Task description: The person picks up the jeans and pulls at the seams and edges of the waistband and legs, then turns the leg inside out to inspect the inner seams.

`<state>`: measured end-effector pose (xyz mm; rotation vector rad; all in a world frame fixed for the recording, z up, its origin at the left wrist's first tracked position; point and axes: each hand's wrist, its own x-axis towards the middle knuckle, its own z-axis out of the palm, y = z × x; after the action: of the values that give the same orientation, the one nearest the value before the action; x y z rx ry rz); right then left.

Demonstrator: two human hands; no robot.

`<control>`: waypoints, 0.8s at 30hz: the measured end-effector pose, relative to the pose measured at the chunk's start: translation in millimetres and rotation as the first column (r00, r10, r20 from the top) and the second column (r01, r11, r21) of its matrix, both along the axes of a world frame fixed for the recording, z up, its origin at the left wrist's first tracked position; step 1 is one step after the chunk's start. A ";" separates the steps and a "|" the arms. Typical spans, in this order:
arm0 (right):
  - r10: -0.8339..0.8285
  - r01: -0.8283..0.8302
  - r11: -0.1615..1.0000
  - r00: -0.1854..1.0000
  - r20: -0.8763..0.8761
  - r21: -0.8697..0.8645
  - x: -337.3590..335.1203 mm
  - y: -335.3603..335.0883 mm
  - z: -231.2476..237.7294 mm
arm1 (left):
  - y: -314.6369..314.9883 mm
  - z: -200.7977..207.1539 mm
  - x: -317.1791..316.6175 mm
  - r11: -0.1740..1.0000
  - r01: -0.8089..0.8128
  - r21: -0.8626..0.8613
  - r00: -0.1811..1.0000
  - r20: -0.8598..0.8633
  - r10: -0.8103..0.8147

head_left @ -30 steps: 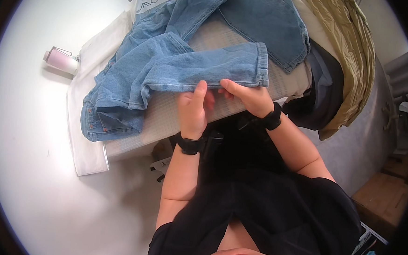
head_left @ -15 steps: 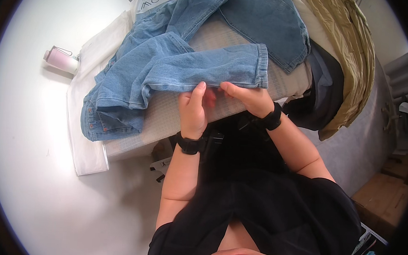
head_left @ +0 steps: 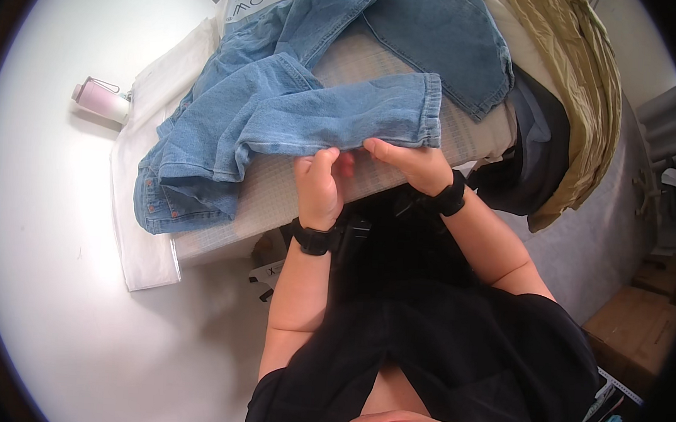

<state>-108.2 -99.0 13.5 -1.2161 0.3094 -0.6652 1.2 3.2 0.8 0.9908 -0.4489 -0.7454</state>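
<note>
A pair of light blue jeans [head_left: 204, 125] lies rumpled across the padded surface, its waistband at the near left. One leg [head_left: 352, 111] stretches to the right and ends in a gathered cuff [head_left: 432, 112]. My right hand [head_left: 416, 165] pinches the near edge of this leg close to the cuff, thumb on top and fingers hidden beneath. Beside it, my left hand [head_left: 320, 187] is closed at the same edge, its thumb bent against the seam and its other fingers partly hidden. Both wrists wear black bands.
Darker denim [head_left: 448, 51] lies behind the leg. Olive and black garments [head_left: 569, 109] hang over the right end of the patterned padded surface [head_left: 269, 195]. White plastic [head_left: 149, 254] lies along the left, near a pink tumbler [head_left: 101, 100]. Cardboard boxes [head_left: 632, 329] stand at the lower right.
My left thumb has bent and slid slightly down to the edge of the leg. The near edge of the cuff has shifted a little; my right hand stays almost in place.
</note>
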 end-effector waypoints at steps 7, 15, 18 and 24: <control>-0.011 0.018 0.996 0.996 0.087 -0.091 3.1 -1.2 -6.3 | 0.8 1.7 -1.7 0.999 -0.045 -0.021 0.998 -0.040 0.044; -0.014 0.013 0.999 1.000 -0.013 -0.049 1.7 -0.2 -3.1 | 0.2 1.3 -0.4 0.999 -0.014 -0.038 1.000 0.013 0.014; -0.026 0.026 1.000 1.000 0.009 -0.001 2.0 0.9 -3.9 | -1.8 7.7 -4.8 1.000 0.013 -0.003 0.997 0.082 -0.013; -0.011 0.010 0.999 0.999 -0.033 -0.037 0.8 1.5 -4.4 | -1.6 7.9 -6.8 0.997 0.005 0.081 0.987 0.159 -0.018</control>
<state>-107.4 -97.5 9.1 -1.2622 0.3331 -0.6628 -5.6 1.6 8.7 1.1293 -0.5676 -0.7015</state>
